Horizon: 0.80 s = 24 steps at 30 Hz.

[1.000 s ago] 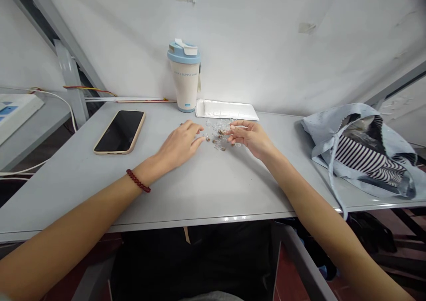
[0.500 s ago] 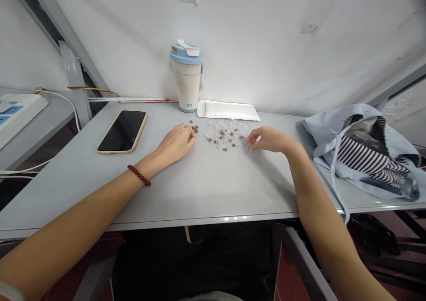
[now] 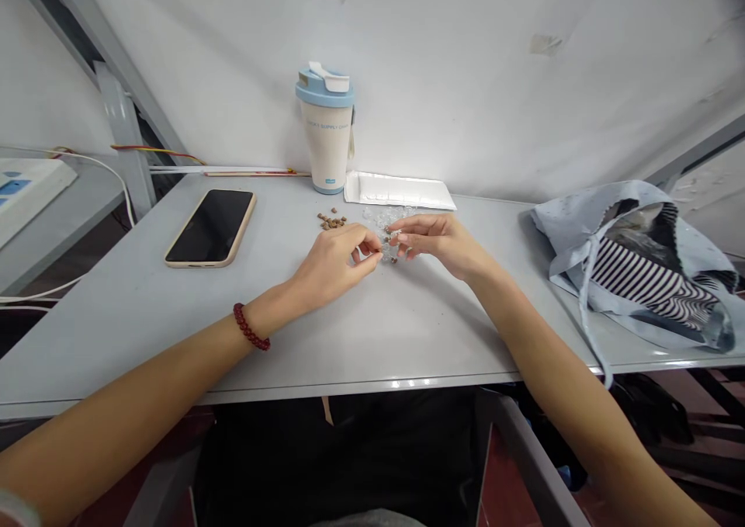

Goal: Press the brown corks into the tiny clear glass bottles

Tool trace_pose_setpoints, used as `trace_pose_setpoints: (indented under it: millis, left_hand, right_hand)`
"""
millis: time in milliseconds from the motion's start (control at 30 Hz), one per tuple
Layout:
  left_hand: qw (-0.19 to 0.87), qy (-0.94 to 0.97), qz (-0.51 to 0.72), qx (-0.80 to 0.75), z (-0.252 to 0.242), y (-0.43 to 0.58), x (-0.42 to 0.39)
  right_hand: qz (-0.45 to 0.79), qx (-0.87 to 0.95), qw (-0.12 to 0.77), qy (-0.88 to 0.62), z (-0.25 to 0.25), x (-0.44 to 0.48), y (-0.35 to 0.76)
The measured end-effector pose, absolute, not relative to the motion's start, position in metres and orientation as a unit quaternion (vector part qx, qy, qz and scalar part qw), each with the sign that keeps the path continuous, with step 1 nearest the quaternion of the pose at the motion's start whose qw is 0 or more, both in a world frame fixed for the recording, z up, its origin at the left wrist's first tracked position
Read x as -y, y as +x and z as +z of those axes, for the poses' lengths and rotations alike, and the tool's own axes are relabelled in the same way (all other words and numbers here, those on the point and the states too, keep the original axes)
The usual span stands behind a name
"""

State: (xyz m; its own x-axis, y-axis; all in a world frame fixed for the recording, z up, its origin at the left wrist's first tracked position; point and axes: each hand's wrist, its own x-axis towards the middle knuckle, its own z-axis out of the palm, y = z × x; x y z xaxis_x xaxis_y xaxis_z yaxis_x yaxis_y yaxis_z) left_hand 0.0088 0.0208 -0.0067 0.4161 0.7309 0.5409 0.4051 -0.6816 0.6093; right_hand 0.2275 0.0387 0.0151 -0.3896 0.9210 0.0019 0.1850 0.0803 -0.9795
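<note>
I'm watching the head camera feed as the person's two bare hands are working close together over the middle of a pale grey table (image 3: 116, 310). The left hand (image 3: 331, 263) is reaching in from the left, its thumb and fingertips pinched together at the near edge of a loose heap of clear plastic pieces (image 3: 381, 218), though I can't tell from here whether they are gripping anything. The right hand (image 3: 442, 244) is coming in from the other side, with its thumb and forefinger closing on a small clear piece (image 3: 394, 234), and its other fingers are curling just beside it. The two hands are nearly touching, with only a narrow gap between the fingertips. The heap is sitting on the tabletop, partly hidden behind the fingers, and a small cluster of brown granules (image 3: 331, 221) is lying just to its left. Behind them, a white foil pouch (image 3: 399, 191) is lying flat against the wall, beside an upright cream shaker bottle with a blue lid (image 3: 326, 143). A black smartphone in a tan case (image 3: 210, 228) is lying face up to the left, a red beaded bracelet (image 3: 250, 327) is circling the left wrist, and a crumpled pale blue cloth bag with black-and-white stripes (image 3: 634, 267) is resting at the right end of the table.
</note>
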Motion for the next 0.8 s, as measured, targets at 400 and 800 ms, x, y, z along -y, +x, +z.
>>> trace_pose_setpoints:
  millis: [400,800]
  left_hand:
    - [0.186,0.830,0.394,-0.348,-0.008,0.012,-0.017]
    - [0.320,0.788,0.370,-0.375,-0.003,0.014,-0.014]
  right_hand:
    - [0.605,0.578,0.350,-0.421,0.004,-0.031,0.208]
    - [0.634,0.583,0.334,-0.383,0.008,-0.030,0.210]
